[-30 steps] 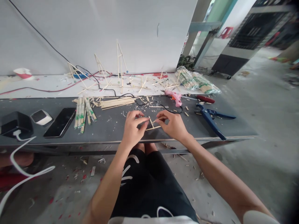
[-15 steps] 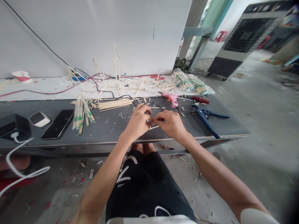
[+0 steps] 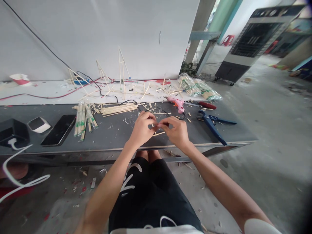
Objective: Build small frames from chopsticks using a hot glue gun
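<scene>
Near the front edge of the dark table [image 3: 117, 139], my left hand [image 3: 143, 127] and my right hand [image 3: 175, 130] meet with their fingertips almost touching. Both are pinched closed. Whatever lies between the fingertips is too small and too covered to name. Just under them a short wooden stick [image 3: 159, 133] rests on the tabletop, partly hidden by the fingers. Another thin stick [image 3: 161, 113] lies behind the hands. A pink glue gun [image 3: 178, 104] is on the table beyond my right hand.
Blue cutters [image 3: 212, 125] and a red-handled tool [image 3: 207, 105] lie to the right. Loose sticks [image 3: 119, 109], wrapped stick bundles [image 3: 82, 120] and a black phone [image 3: 59, 130] are to the left. Stick frames [image 3: 123, 70] stand along the wall; bagged sticks [image 3: 201, 87] lie at the back right.
The whole view has shifted slightly. My hands stay together at the same spot, with the fingertips a little readjusted against each other.
</scene>
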Demonstrator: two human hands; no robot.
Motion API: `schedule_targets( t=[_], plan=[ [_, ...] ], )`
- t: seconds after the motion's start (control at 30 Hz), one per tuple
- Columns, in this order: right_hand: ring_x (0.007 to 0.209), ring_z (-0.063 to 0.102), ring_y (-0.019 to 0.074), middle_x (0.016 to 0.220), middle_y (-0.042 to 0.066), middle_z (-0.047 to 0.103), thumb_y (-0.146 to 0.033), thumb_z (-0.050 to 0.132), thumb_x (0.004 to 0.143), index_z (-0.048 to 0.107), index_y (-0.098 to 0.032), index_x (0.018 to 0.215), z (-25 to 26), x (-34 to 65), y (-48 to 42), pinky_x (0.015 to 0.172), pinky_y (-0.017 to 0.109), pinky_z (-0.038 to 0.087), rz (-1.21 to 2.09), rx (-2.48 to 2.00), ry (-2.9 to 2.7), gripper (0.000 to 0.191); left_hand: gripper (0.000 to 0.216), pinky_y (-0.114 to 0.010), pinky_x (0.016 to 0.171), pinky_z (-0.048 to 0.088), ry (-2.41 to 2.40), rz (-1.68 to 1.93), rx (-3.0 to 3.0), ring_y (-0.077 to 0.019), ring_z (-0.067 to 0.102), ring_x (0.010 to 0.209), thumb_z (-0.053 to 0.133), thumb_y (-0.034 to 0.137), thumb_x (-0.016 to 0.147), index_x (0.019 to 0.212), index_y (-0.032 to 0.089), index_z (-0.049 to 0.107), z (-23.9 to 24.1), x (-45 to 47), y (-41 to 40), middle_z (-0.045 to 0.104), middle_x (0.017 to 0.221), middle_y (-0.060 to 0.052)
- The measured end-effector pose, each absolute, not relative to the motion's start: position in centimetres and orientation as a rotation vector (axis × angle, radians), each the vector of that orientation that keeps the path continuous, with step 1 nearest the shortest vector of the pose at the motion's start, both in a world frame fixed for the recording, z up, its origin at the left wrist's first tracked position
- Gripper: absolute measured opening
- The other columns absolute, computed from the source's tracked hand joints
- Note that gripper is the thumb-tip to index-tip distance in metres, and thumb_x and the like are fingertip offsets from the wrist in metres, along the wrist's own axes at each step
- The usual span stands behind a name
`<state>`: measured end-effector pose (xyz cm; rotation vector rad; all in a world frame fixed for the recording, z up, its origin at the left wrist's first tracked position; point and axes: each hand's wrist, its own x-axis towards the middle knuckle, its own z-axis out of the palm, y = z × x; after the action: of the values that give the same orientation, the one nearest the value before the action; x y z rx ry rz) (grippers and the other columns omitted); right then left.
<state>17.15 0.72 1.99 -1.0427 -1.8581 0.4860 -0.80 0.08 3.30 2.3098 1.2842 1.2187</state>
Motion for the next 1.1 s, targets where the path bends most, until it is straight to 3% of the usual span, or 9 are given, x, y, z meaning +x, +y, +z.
schedule_targets(
  t=[0.17,0.43,0.73,1.1],
  plan=[
    [0.073,0.063,0.0184,0.078,0.003,0.070,-0.030,0.065,0.090,0.072,-0.022,0.083,-0.2,17.1,1.0,0.072,0.030,0.049,0.499,-1.036,-1.822,0.012,0.009,-0.034,0.082,0.048,1.417,1.367,2.071,-0.0212,0.061,0.093,0.069,0.024,0.087,0.083,0.022,0.076,1.3,-2.2,-0.4,0.067,0.092,-0.006],
    [0.075,0.064,0.0177,0.079,0.003,0.069,-0.025,0.062,0.092,0.071,-0.022,0.083,-1.2,17.1,0.9,0.073,0.029,0.049,0.493,-0.998,-1.885,0.014,0.011,-0.028,0.069,0.046,1.589,1.331,1.942,-0.0158,0.060,0.072,0.065,0.024,0.089,0.081,0.020,0.073,-1.6,-3.1,-0.9,0.067,0.083,-0.004],
    [0.072,0.063,0.0147,0.078,0.001,0.069,-0.017,0.065,0.090,0.071,-0.021,0.081,-1.6,17.0,1.2,0.070,0.025,0.049,0.424,-0.919,-1.939,0.011,0.016,-0.031,0.075,0.047,1.918,1.094,2.135,-0.0207,0.063,0.083,0.058,0.016,0.092,0.083,0.019,0.070,-1.9,-2.6,-1.5,0.067,0.085,-0.006],
    [0.072,0.064,0.0147,0.078,0.001,0.070,-0.017,0.066,0.090,0.070,-0.021,0.081,-1.7,16.8,1.4,0.071,0.026,0.049,0.453,-0.908,-1.967,0.011,0.017,-0.029,0.070,0.045,1.917,1.095,2.151,-0.0185,0.062,0.075,0.057,0.020,0.094,0.084,0.018,0.070,-1.9,-2.7,-1.6,0.065,0.079,-0.005]
  ],
)
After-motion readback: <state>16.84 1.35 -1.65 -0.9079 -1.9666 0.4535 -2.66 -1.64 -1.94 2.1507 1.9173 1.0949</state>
